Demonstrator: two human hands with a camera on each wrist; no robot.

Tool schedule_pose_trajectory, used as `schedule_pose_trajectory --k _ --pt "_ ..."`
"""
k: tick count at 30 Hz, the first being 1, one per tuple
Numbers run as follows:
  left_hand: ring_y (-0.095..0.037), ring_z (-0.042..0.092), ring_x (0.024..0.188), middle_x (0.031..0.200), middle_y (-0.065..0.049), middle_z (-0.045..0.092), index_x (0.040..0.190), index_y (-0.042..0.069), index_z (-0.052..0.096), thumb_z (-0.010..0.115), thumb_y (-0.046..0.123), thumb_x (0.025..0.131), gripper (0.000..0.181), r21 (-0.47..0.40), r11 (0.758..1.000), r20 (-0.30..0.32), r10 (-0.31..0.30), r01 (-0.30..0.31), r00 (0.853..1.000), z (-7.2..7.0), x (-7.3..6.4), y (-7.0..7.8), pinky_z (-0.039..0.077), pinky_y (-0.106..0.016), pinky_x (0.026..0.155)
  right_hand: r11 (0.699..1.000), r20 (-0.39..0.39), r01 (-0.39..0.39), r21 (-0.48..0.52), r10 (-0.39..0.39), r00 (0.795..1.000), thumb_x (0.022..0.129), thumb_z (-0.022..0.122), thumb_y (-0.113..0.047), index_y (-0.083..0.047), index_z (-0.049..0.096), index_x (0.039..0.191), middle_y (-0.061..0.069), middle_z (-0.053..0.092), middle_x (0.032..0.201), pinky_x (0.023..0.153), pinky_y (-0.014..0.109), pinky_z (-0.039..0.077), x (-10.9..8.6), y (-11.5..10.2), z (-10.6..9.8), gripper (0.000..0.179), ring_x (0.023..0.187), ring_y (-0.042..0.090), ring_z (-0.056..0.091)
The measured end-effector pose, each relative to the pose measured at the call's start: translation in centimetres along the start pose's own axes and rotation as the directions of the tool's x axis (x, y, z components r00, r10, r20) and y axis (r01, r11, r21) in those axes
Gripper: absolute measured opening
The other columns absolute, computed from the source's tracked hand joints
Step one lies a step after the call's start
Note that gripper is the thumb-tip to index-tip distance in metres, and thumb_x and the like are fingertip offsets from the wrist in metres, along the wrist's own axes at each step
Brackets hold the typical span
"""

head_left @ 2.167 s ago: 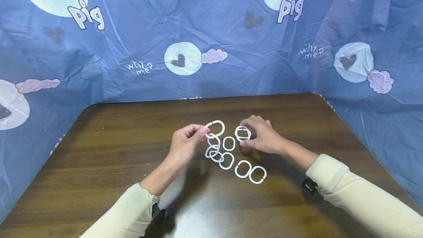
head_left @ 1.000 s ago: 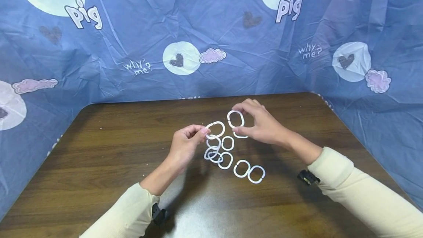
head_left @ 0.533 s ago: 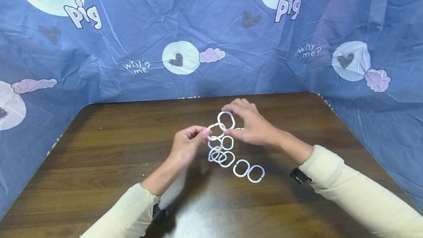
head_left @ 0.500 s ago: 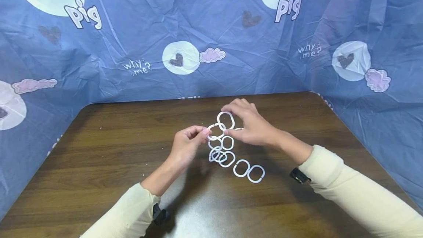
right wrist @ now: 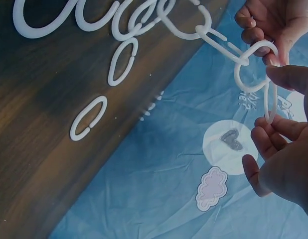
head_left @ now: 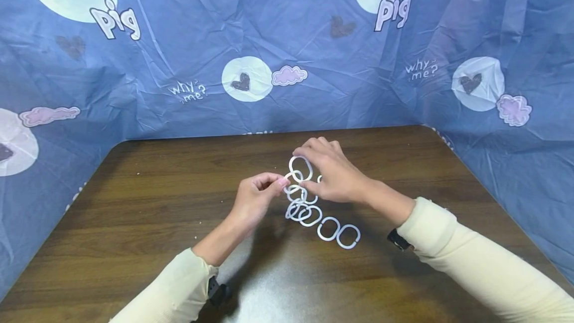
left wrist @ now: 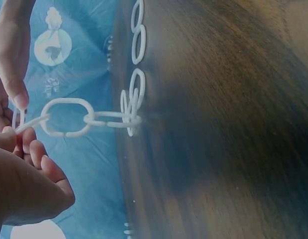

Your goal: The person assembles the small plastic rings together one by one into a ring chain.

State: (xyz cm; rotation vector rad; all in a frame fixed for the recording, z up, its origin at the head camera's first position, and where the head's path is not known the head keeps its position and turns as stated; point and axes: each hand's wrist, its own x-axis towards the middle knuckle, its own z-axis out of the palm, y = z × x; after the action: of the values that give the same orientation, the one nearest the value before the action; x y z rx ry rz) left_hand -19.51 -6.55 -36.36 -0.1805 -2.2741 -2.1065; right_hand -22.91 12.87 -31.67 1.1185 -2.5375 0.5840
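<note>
Counting from left to right, the figure shows two hands and ten white rings on one table. The left hand is clamped, thumb against fingers, on the end ring of a chain of five; the chain's upper links hang raised, its lower links gather at the tabletop. The right hand grips one single ring between thumb and fingertips. The single ring crosses the end ring; whether the two are linked cannot be told. Four loose rings follow: one beside the chain, a second partly hidden by the right hand in the head view, and a side-by-side pair nearer the person. Edges: the table's left side lies well apart from the left hand, with a wide stretch of wood between; the far edge, backed by one blue curtain, runs near the right hand; the right side lies beyond the right forearm.
</note>
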Motion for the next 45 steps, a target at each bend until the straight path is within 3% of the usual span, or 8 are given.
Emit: schedule_pose_trajectory --k 10,19,22,29,36,39,45 --pt "-0.01 0.053 0.071 0.071 -0.001 0.058 0.092 -0.005 0.07 0.068 0.011 0.089 0.017 0.059 0.998 0.023 -0.027 0.025 0.999 -0.1 0.0 -0.1 0.045 -0.027 0.069 0.996 0.036 0.056 -0.062 -0.054 0.998 0.073 0.078 -0.019 -0.003 0.061 0.12 0.006 0.056 0.107 0.082 0.038 0.032 -0.3 -0.1 0.8 0.053 0.097 0.019 0.045" --pt "-0.011 0.054 0.072 0.074 -0.003 0.061 0.09 0.0 0.072 0.069 0.013 0.088 0.014 0.052 0.998 0.01 -0.044 0.044 0.999 -0.3 -0.1 -0.4 0.046 -0.028 0.07 0.996 -0.039 -0.087 -0.016 0.086 0.996 0.072 0.083 -0.024 -0.002 0.063 0.118 0.005 0.059 0.106 0.083 0.04 0.033 -0.6 0.9 0.6 0.055 0.1 0.022 0.049" --pt "-0.011 0.055 0.072 0.075 -0.004 0.062 0.091 -0.001 0.072 0.069 0.013 0.089 0.015 0.051 0.998 0.015 -0.041 0.04 0.999 -0.3 -0.2 -0.4 0.046 -0.027 0.07 0.995 -0.08 -0.099 0.005 0.099 0.992 0.072 0.084 -0.025 -0.002 0.063 0.117 0.006 0.06 0.106 0.082 0.039 0.033 -0.7 1.3 0.6 0.055 0.1 0.023 0.048" --pt "-0.011 0.058 0.075 0.08 -0.005 0.068 0.096 -0.001 0.072 0.067 0.016 0.09 0.018 0.047 0.998 0.003 -0.052 0.052 0.999 -0.3 -0.1 -0.5 0.047 -0.026 0.073 0.999 -0.17 -0.049 0.0 0.048 0.984 0.071 0.085 -0.027 -0.004 0.061 0.116 0.007 0.058 0.105 0.08 0.039 0.032 -0.7 1.4 0.7 0.056 0.099 0.023 0.047" --pt "-0.014 0.062 0.08 0.093 -0.014 0.072 0.101 0.001 0.072 0.062 0.018 0.094 0.021 0.023 0.998 -0.007 -0.05 0.05 0.999 -0.4 0.0 -0.3 0.049 -0.041 0.085 1.0 -0.213 0.01 0.002 -0.009 0.977 0.07 0.086 -0.027 -0.005 0.06 0.116 0.004 0.058 0.105 0.081 0.039 0.032 -0.6 1.0 0.6 0.057 0.099 0.023 0.047" --pt "-0.014 0.062 0.079 0.093 -0.017 0.071 0.1 0.0 0.072 0.062 0.016 0.094 0.02 0.02 0.999 -0.013 -0.039 0.04 0.999 -0.4 0.0 -0.2 0.05 -0.037 0.082 0.999 -0.232 0.035 0.006 -0.033 0.972 0.07 0.086 -0.027 -0.004 0.059 0.116 0.005 0.058 0.105 0.081 0.039 0.032 -0.6 0.8 0.7 0.058 0.099 0.024 0.048" --pt "-0.012 0.057 0.074 0.081 -0.005 0.071 0.095 0.001 0.073 0.065 0.019 0.092 0.02 0.051 0.998 -0.053 -0.034 0.037 0.998 -0.3 0.3 -0.1 0.045 -0.027 0.07 0.997 -0.274 0.078 0.008 -0.073 0.959 0.068 0.086 -0.029 -0.003 0.058 0.117 0.007 0.059 0.106 0.081 0.04 0.032 -0.6 0.6 1.1 0.062 0.098 0.024 0.048"
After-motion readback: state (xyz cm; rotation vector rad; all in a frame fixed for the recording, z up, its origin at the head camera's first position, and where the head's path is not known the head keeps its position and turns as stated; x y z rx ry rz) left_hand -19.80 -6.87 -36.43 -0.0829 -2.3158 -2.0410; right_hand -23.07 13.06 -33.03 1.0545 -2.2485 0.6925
